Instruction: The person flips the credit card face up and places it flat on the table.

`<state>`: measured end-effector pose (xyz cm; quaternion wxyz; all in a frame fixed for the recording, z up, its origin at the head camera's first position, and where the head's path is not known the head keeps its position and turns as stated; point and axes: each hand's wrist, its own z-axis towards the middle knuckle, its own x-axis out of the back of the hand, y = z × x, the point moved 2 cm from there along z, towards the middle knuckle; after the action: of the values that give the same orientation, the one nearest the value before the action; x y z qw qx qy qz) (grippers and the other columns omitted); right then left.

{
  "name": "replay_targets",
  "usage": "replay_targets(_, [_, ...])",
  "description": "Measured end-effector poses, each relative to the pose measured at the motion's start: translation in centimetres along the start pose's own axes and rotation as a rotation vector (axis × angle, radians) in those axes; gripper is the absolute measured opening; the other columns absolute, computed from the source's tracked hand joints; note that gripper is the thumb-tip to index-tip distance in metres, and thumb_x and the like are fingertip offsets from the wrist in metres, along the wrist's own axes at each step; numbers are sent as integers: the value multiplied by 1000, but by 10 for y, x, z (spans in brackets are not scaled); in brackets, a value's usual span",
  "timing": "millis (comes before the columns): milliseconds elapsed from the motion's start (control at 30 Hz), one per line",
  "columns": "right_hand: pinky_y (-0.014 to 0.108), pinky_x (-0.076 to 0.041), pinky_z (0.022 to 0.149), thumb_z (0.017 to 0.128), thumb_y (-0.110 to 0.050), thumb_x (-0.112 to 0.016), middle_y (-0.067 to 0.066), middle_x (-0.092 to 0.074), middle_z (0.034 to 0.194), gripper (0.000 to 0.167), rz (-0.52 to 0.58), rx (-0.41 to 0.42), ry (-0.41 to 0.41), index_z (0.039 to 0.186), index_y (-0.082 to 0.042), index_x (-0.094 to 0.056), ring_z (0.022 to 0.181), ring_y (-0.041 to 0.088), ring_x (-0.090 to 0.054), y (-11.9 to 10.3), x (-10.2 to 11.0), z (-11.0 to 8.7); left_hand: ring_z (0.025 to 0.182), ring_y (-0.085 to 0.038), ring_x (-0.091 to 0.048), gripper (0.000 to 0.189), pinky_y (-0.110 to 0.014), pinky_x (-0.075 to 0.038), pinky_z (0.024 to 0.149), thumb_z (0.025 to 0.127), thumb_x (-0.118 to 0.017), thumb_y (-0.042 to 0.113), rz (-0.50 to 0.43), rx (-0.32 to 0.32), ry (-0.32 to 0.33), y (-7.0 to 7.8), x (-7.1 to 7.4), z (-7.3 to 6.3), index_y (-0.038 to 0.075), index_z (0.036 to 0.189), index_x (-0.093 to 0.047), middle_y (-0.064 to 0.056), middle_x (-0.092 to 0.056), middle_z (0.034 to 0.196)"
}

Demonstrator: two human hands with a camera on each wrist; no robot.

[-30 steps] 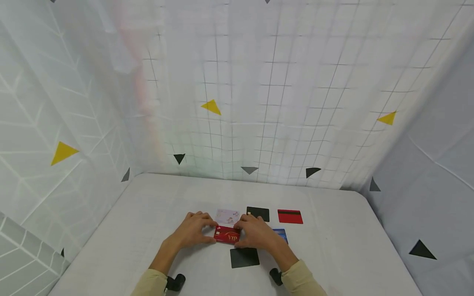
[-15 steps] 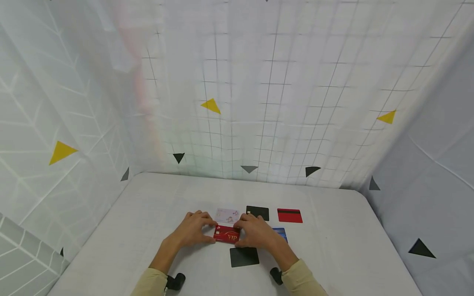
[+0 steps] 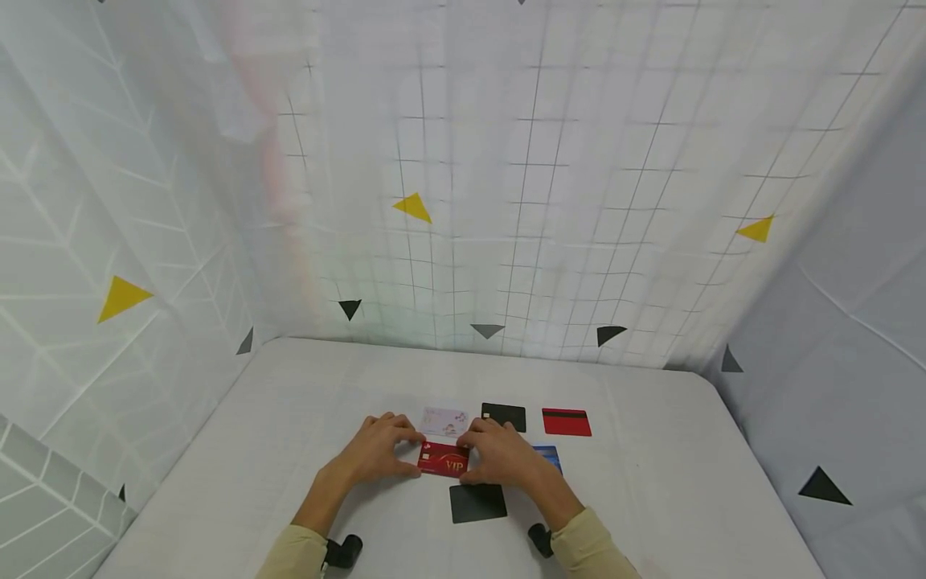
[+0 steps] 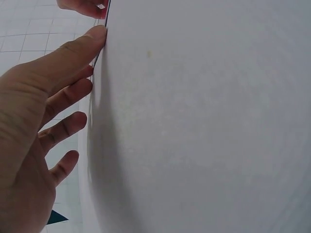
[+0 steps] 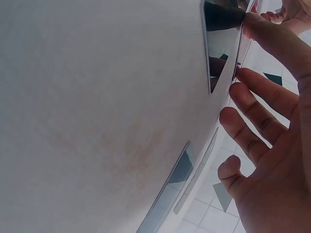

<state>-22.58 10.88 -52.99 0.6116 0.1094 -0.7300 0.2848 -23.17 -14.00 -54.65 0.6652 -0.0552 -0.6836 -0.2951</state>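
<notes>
In the head view a red VIP card (image 3: 444, 459) lies between the two hands, its gold lettering facing up. At its left end, my left hand (image 3: 376, 450) has the thumb at the near corner and the index finger at the far corner. The right hand (image 3: 502, 457) pinches the other end in the same way. Seen from the left wrist, the left hand's thumb (image 4: 73, 53) reaches the card's thin edge while the other fingers spread apart. From the right wrist, thumb and index finger of the right hand (image 5: 272, 121) meet the card's edge.
Around the red card, flat on the white table (image 3: 651, 498), lie a pale patterned card (image 3: 444, 421), a black chip card (image 3: 506, 416), a red striped card (image 3: 567, 422), a partly covered blue card (image 3: 548, 458) and a dark card (image 3: 477, 503). A curtain (image 3: 477, 265) hangs behind.
</notes>
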Motion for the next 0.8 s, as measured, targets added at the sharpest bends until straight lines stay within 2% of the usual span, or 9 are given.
replay_targets(267, [55,-44,100,74,-54,-82,-4,-62,125,60,0,3,-2,126,-27,-70,115,21,-55,1,0,0,108,-15,-54,53,-48,-39,95,73,-87,50,4,6,1,1,0,-1,28,120,-74,11,-64,109])
replay_targets(467, [54,-45,98,74,-56,-82,-5,-62,125,59,10,-12,4,125,-27,-70,107,17,-53,6,2,-2,109,-17,-55,53,-50,-40,96,74,-86,51,6,4,5,3,1,-2,28,120,-74,10,-65,110])
replay_targets(700, [61,-40,104,77,-52,-82,3,-61,132,58,50,-36,-6,126,-23,-70,118,24,-53,11,5,-8,108,-14,-54,54,-48,-40,94,76,-83,54,3,-8,40,5,3,-2,29,123,-73,12,-64,110])
replay_targets(800, [60,-42,102,77,-52,-82,3,-61,130,57,47,-53,2,125,-24,-70,116,23,-54,16,7,-11,106,-13,-53,54,-47,-39,93,76,-81,57,-10,-16,64,9,6,-2,30,122,-73,13,-64,108])
